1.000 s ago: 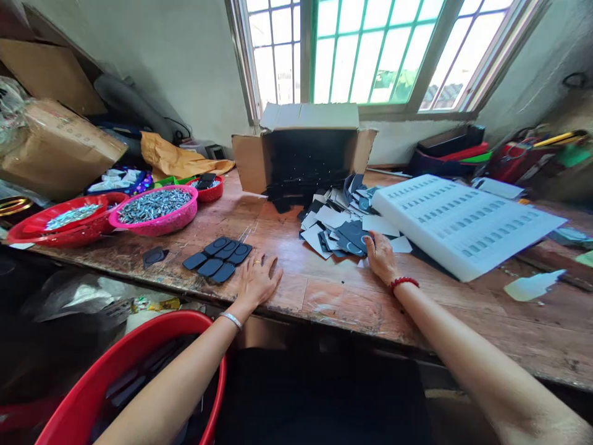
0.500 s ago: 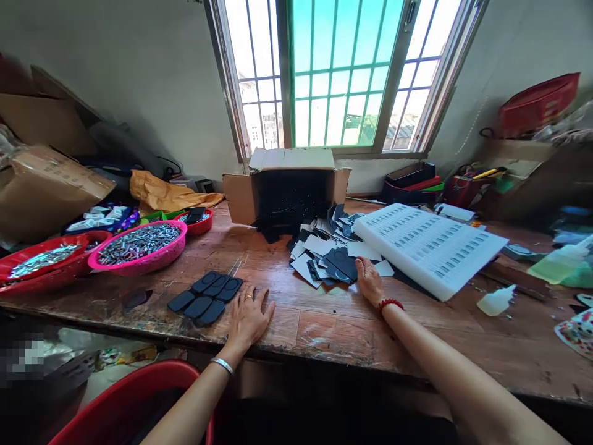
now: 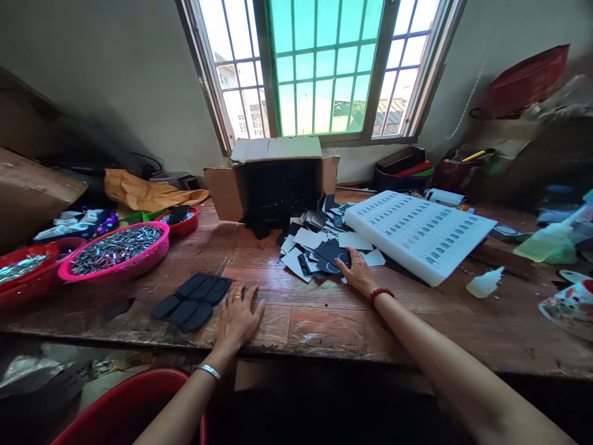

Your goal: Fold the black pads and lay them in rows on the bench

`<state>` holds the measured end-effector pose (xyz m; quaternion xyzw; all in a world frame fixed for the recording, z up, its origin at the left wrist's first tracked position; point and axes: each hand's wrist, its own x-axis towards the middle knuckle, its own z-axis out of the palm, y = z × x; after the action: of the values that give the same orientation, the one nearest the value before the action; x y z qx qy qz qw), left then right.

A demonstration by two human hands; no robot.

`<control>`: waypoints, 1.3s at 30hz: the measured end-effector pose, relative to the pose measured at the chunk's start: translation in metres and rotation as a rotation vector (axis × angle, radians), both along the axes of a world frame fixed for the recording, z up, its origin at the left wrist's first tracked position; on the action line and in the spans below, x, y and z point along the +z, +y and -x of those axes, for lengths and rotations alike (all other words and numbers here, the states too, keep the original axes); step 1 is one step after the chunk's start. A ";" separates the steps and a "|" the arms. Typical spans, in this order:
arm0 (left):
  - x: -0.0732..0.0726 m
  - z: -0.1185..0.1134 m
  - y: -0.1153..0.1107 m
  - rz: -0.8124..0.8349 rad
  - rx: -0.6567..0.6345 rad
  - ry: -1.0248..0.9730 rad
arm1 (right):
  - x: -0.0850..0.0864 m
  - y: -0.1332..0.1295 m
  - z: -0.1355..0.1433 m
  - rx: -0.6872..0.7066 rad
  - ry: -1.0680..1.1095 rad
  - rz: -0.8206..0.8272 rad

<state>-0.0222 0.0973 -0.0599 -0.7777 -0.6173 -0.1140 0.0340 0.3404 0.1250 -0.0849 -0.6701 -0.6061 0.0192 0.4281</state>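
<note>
My left hand (image 3: 238, 316) lies flat on the wooden table (image 3: 308, 327) with its fingers spread. Just left of it, several black rounded-square pads (image 3: 192, 301) sit close together in two rows. My right hand (image 3: 360, 272) is at the front right edge of a loose pile of cards (image 3: 308, 238), white, grey and black. Its thumb and forefinger are apart, and touch a black card with a pale ring mark (image 3: 331, 254). The undersides of the fingers are hidden, and no card is lifted.
An open cardboard box (image 3: 222, 193), dark inside, stands behind the pile. A white foam block with rows of slots (image 3: 417, 232) lies right of it. A pink basket of small metal pieces (image 3: 160, 247) is at left; a small squeeze bottle (image 3: 484, 283) lies at right.
My right hand has reached a little further over the black card, its thumb now on it. The left hand stays flat beside the pads. The whole view has shifted slightly.
</note>
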 end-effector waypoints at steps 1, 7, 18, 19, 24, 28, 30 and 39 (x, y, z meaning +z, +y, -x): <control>-0.001 0.000 0.000 -0.006 0.003 0.009 | 0.002 -0.002 0.002 0.011 -0.018 0.006; -0.002 0.000 0.002 -0.008 0.025 0.064 | 0.009 -0.008 0.005 0.036 -0.085 0.035; -0.003 0.004 0.001 0.008 -0.032 0.036 | 0.016 -0.014 0.006 0.155 -0.165 -0.001; -0.003 0.004 0.001 0.006 -0.032 0.031 | 0.016 -0.014 0.006 0.154 -0.173 0.006; -0.003 0.003 0.001 0.009 -0.015 0.015 | 0.014 -0.012 0.007 0.135 -0.217 0.069; -0.006 0.004 0.001 0.006 -0.013 0.004 | 0.012 -0.015 0.011 0.162 -0.266 0.132; -0.009 0.006 0.001 0.001 -0.018 -0.005 | 0.012 -0.017 0.014 0.157 -0.323 0.184; 0.008 -0.034 0.037 0.114 -0.291 -0.107 | 0.018 0.010 0.012 -0.080 -0.484 0.321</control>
<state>0.0123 0.1344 -0.0520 -0.8524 -0.5044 -0.1238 -0.0601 0.3286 0.1345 -0.0673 -0.7379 -0.6527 -0.0626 0.1597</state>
